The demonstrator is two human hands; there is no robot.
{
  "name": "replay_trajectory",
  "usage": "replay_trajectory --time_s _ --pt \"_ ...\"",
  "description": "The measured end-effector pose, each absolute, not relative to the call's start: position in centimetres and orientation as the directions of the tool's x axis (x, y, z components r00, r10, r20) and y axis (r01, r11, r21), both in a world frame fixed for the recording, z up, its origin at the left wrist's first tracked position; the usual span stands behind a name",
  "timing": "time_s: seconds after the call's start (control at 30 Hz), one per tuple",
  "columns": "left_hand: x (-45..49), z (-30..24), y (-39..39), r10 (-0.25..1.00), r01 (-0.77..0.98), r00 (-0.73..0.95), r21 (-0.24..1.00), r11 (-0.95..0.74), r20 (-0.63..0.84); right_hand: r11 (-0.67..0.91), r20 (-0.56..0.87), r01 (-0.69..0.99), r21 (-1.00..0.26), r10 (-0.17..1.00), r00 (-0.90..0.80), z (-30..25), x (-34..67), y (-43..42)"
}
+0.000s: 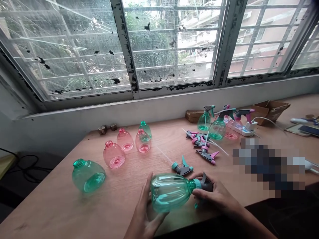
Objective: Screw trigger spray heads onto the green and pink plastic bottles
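Note:
My left hand (144, 212) wraps round the body of a green transparent spray bottle (169, 192) lying on its side near the table's front edge. My right hand (214, 197) is closed on the grey and teal trigger head (203, 184) at the bottle's neck. A loose teal and grey trigger head (183, 167) lies just behind the bottle.
Open bottles stand on the wooden table (62, 205): a green one (87, 176) at left, pink ones (114, 155) and a further green one (145, 128) behind. Loose pink trigger heads (203, 146) lie mid-right. Assembled spray bottles (218, 124), a power strip and a cardboard box (270, 111) stand at back right.

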State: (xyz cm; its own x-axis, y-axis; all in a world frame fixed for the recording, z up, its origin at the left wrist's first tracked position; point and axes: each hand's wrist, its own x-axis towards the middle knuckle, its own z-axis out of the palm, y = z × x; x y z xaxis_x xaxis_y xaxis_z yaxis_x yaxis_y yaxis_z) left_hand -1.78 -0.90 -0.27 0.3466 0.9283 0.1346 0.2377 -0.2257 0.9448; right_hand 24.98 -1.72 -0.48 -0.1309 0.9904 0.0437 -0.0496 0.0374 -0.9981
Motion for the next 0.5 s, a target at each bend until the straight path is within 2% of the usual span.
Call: replay_trajectory --time_s 0.3,0.5 --pt "-2.24 0.08 -0.78 0.936 0.326 0.322 0.912 -0.250 0.141 0.056 0.061 -0.037 -0.998 0.989 -0.135 -0.38 25.03 -1.56" --pt "-2.00 -0.04 -0.86 0.925 0.312 0.354 0.915 -0.257 0.139 0.020 0.024 -0.035 -0.999 0.993 -0.115 -0.60 25.04 -1.65"
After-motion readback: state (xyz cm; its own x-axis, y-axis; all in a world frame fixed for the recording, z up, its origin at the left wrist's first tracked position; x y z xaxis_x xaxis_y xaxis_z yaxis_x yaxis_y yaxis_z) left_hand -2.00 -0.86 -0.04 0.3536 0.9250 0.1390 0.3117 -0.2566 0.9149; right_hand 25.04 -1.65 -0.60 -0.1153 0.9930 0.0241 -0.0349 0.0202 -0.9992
